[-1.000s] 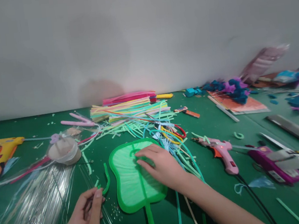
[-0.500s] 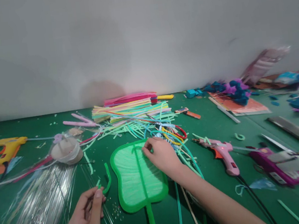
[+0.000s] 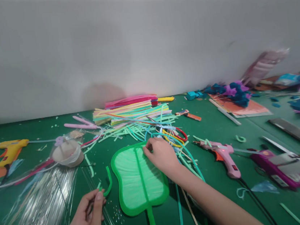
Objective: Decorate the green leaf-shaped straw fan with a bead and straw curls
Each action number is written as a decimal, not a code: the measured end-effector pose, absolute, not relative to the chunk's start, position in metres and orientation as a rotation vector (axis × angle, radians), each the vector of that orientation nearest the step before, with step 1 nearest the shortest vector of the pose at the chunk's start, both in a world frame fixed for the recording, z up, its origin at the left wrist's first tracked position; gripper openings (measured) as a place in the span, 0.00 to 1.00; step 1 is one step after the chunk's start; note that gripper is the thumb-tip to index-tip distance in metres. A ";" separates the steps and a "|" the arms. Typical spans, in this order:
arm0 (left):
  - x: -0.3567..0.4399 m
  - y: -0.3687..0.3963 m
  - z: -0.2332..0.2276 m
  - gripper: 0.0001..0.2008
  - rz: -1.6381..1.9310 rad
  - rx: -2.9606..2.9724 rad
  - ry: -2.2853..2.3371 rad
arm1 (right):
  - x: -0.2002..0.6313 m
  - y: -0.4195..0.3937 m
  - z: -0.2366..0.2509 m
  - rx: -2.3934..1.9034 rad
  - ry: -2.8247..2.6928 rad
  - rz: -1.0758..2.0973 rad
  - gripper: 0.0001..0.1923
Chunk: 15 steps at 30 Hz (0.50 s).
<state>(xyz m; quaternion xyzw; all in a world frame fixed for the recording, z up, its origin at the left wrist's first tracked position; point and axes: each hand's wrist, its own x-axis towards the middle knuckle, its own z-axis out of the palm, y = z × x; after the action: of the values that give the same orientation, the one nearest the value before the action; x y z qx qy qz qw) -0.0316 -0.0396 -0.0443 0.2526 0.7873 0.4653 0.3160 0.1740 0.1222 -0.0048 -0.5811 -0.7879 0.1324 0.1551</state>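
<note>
A green fan-shaped piece (image 3: 131, 182) with a darker rim, a central rib and a green stem lies flat in front of me. My right hand (image 3: 162, 156) rests over its upper right part, fingers pinched together; whatever is between them is hidden. Left of the fan, my left hand (image 3: 87, 217) is closed, with thumb and finger pinching a short curved green pipe cleaner (image 3: 109, 181). Its free end curls upward, apart from the fan's rim.
Bundled coloured pipe cleaners (image 3: 130, 111) lie at the back. A pink glue gun (image 3: 226, 156), purple box (image 3: 280, 173) and scissors (image 3: 277, 146) are at right. A yellow glue gun (image 3: 12, 149), a plastic cup (image 3: 67, 153) and clear strands (image 3: 44, 209) are at left.
A small green curl that showed by my right fingertips on the fan no longer shows. Both hands stay almost in place; the view has shifted slightly.
</note>
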 end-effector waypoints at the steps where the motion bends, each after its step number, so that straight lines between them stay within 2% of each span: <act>1: -0.032 -0.039 -0.044 0.35 1.218 0.651 2.080 | 0.174 0.123 -0.004 -1.673 -2.256 0.372 0.07; 15: -0.028 -0.033 -0.031 0.40 1.150 0.619 2.149 | 0.174 0.120 0.001 -1.706 -2.361 0.279 0.08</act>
<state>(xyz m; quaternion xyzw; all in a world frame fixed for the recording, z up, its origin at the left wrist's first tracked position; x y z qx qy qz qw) -0.0279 -0.0326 -0.0306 0.2341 0.8130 0.4351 0.3082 0.1737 0.1203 0.0010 -0.5797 -0.8021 0.0947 0.1075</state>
